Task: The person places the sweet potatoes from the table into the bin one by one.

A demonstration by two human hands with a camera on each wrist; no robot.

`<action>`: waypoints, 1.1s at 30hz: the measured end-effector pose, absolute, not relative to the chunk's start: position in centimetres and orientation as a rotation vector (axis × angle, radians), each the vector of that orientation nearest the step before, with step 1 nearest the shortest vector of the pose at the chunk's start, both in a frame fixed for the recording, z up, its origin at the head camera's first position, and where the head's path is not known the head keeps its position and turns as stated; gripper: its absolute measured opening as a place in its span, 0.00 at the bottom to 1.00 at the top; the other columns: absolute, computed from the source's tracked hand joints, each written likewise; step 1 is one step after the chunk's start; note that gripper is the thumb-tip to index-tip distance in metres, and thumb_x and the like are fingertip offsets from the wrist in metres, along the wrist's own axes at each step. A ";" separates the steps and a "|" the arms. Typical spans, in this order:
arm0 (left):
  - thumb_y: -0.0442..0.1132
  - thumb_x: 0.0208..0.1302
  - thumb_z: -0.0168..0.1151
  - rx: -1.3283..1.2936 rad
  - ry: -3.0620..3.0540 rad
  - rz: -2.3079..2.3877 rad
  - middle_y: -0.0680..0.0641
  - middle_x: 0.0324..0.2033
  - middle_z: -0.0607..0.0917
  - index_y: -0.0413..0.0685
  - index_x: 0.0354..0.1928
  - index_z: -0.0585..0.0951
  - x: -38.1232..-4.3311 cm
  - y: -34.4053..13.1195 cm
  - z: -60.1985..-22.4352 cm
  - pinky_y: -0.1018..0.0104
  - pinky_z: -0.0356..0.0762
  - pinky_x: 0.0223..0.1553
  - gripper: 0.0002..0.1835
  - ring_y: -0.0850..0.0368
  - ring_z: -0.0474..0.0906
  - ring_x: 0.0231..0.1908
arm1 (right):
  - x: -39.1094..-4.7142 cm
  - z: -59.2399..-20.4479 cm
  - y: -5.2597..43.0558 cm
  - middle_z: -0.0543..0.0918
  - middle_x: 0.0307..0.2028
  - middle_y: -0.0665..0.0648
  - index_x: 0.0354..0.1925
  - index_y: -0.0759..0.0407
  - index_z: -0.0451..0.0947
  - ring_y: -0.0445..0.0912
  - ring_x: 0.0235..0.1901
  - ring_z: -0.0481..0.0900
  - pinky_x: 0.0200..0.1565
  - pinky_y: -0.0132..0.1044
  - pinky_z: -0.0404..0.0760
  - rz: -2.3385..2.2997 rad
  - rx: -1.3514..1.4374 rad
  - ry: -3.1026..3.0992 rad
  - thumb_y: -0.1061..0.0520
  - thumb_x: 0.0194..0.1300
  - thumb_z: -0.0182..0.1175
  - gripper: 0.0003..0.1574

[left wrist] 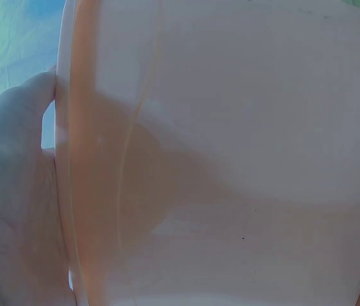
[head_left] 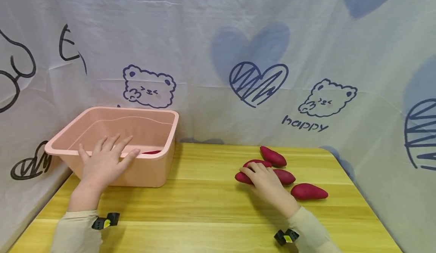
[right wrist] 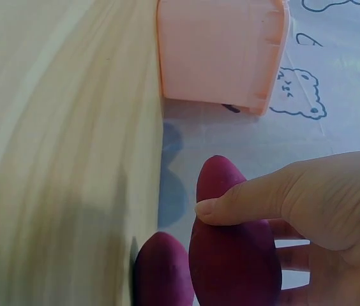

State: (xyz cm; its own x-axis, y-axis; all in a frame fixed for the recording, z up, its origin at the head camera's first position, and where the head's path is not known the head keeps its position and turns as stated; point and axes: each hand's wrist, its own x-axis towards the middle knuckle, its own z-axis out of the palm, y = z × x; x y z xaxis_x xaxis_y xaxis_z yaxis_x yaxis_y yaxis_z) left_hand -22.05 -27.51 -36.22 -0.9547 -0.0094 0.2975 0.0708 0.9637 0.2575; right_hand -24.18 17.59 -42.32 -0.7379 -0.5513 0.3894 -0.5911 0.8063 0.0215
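Note:
A pink plastic basin stands at the left, a sliver of something dark red showing inside it. My left hand lies over its near rim, fingers straight and spread; the left wrist view has the thumb against the rim. My right hand grips a purple-red sweet potato, thumb on one side and fingers on the other. Just behind that one is another sweet potato, partly hidden by the hand. Two more rest nearby, one farther back and one to the right.
The yellow wood-grain table carries everything. A pale curtain with hearts and bear drawings hangs behind and along both sides. Between basin and sweet potatoes runs a stretch of bare tabletop. A dark strap device sits on each wrist.

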 end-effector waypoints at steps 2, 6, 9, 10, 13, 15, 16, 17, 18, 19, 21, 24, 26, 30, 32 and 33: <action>0.72 0.68 0.36 -0.045 -2.814 -0.385 0.33 0.72 0.59 0.59 0.74 0.61 -22.1 -27.5 -36.2 0.22 0.14 0.61 0.39 0.27 0.47 0.71 | -24.4 -42.2 17.2 0.80 0.47 0.56 0.54 0.51 0.79 0.54 0.48 0.79 0.44 0.54 0.81 0.149 0.864 -2.617 0.56 0.53 0.73 0.28; 0.72 0.68 0.36 -0.041 -2.814 -0.379 0.34 0.72 0.59 0.59 0.74 0.61 -22.1 -27.5 -36.1 0.22 0.15 0.61 0.40 0.27 0.47 0.71 | -25.0 -41.9 16.2 0.80 0.48 0.57 0.55 0.51 0.79 0.54 0.49 0.78 0.45 0.52 0.79 0.171 0.878 -2.616 0.56 0.55 0.72 0.28; 0.72 0.67 0.36 -0.038 -2.814 -0.376 0.34 0.72 0.59 0.60 0.74 0.61 -22.1 -27.5 -36.1 0.22 0.15 0.61 0.40 0.27 0.47 0.71 | -25.4 -41.5 15.4 0.80 0.48 0.57 0.55 0.50 0.79 0.55 0.49 0.79 0.46 0.53 0.79 0.180 0.900 -2.612 0.57 0.55 0.72 0.28; 0.72 0.67 0.37 -0.038 -2.815 -0.377 0.34 0.72 0.59 0.60 0.74 0.61 -22.1 -27.5 -36.1 0.22 0.15 0.61 0.40 0.27 0.47 0.71 | -25.6 -41.3 15.1 0.80 0.48 0.57 0.55 0.50 0.79 0.55 0.49 0.79 0.46 0.54 0.80 0.182 0.909 -2.613 0.57 0.55 0.72 0.28; 0.72 0.67 0.37 -0.037 -2.817 -0.376 0.34 0.72 0.59 0.59 0.73 0.61 -22.0 -27.5 -36.1 0.22 0.15 0.61 0.40 0.27 0.47 0.71 | -26.0 -40.7 14.2 0.80 0.49 0.57 0.55 0.50 0.78 0.55 0.50 0.79 0.47 0.55 0.80 0.166 0.933 -2.611 0.58 0.55 0.72 0.29; 0.73 0.67 0.37 -0.034 -2.819 -0.374 0.34 0.72 0.59 0.59 0.73 0.61 -22.0 -27.5 -36.1 0.22 0.15 0.61 0.40 0.27 0.47 0.71 | -26.3 -40.4 13.6 0.80 0.50 0.57 0.56 0.51 0.77 0.55 0.50 0.79 0.47 0.54 0.80 0.151 0.949 -2.608 0.59 0.55 0.72 0.29; 0.73 0.67 0.37 -0.032 -2.820 -0.372 0.34 0.72 0.59 0.59 0.73 0.61 -22.0 -27.5 -36.1 0.22 0.15 0.61 0.40 0.27 0.47 0.71 | -26.4 -40.2 13.3 0.80 0.50 0.58 0.56 0.51 0.77 0.55 0.51 0.79 0.48 0.54 0.81 0.144 0.955 -2.606 0.59 0.55 0.72 0.30; 0.73 0.67 0.36 -0.031 -2.820 -0.373 0.34 0.72 0.59 0.59 0.73 0.61 -22.0 -27.5 -36.1 0.22 0.15 0.61 0.40 0.27 0.47 0.71 | -26.5 -40.0 13.0 0.80 0.51 0.57 0.56 0.51 0.77 0.54 0.51 0.79 0.48 0.54 0.81 0.139 0.962 -2.602 0.59 0.55 0.72 0.30; 0.73 0.67 0.36 -0.030 -2.821 -0.373 0.34 0.72 0.59 0.59 0.73 0.61 -22.0 -27.4 -36.1 0.22 0.15 0.61 0.40 0.27 0.47 0.71 | -26.6 -39.8 12.7 0.80 0.51 0.57 0.57 0.50 0.77 0.54 0.51 0.79 0.48 0.53 0.81 0.129 0.969 -2.598 0.58 0.55 0.72 0.30; 0.73 0.67 0.36 -0.029 -2.821 -0.373 0.34 0.72 0.59 0.59 0.73 0.61 -22.1 -27.4 -36.2 0.22 0.15 0.61 0.40 0.27 0.47 0.71 | -26.7 -39.6 12.4 0.80 0.51 0.57 0.57 0.50 0.77 0.54 0.51 0.80 0.48 0.53 0.81 0.123 0.974 -2.593 0.58 0.56 0.72 0.30; 0.73 0.67 0.36 -0.030 -2.819 -0.373 0.33 0.72 0.59 0.59 0.73 0.61 -22.1 -27.4 -36.3 0.22 0.15 0.61 0.40 0.27 0.47 0.71 | -26.8 -39.2 11.8 0.80 0.51 0.56 0.57 0.49 0.77 0.53 0.51 0.80 0.47 0.52 0.81 0.119 0.984 -2.581 0.58 0.56 0.71 0.29; 0.73 0.67 0.36 -0.034 -2.817 -0.375 0.33 0.72 0.60 0.59 0.74 0.61 -22.1 -27.4 -36.3 0.22 0.15 0.61 0.40 0.27 0.47 0.70 | -27.1 -38.7 10.9 0.80 0.51 0.55 0.57 0.49 0.77 0.53 0.52 0.79 0.48 0.52 0.81 0.119 0.995 -2.563 0.58 0.57 0.71 0.29; 0.72 0.67 0.36 -0.037 -2.815 -0.377 0.33 0.72 0.60 0.59 0.74 0.61 -22.1 -27.4 -36.3 0.22 0.15 0.61 0.40 0.27 0.47 0.70 | -27.3 -38.3 10.3 0.80 0.52 0.55 0.57 0.48 0.77 0.52 0.52 0.78 0.48 0.51 0.81 0.127 1.003 -2.548 0.58 0.57 0.71 0.29; 0.72 0.67 0.36 -0.041 -2.813 -0.382 0.33 0.72 0.59 0.59 0.73 0.61 -22.1 -27.4 -36.3 0.22 0.14 0.61 0.40 0.27 0.48 0.70 | -27.7 -37.5 9.1 0.80 0.52 0.54 0.57 0.48 0.77 0.52 0.52 0.78 0.46 0.50 0.82 0.143 1.023 -2.510 0.58 0.58 0.70 0.28; 0.72 0.67 0.36 -0.042 -2.813 -0.383 0.33 0.72 0.60 0.59 0.73 0.61 -22.1 -27.4 -36.2 0.22 0.14 0.61 0.40 0.27 0.48 0.70 | -27.8 -37.1 8.4 0.80 0.51 0.54 0.58 0.49 0.77 0.52 0.52 0.78 0.46 0.49 0.82 0.151 1.033 -2.495 0.58 0.58 0.70 0.28; 0.72 0.67 0.36 -0.042 -2.813 -0.382 0.33 0.72 0.60 0.59 0.73 0.61 -22.1 -27.4 -36.2 0.22 0.15 0.61 0.40 0.27 0.48 0.70 | -27.9 -36.9 8.1 0.80 0.51 0.54 0.58 0.49 0.77 0.52 0.52 0.78 0.47 0.49 0.82 0.154 1.037 -2.492 0.58 0.59 0.69 0.28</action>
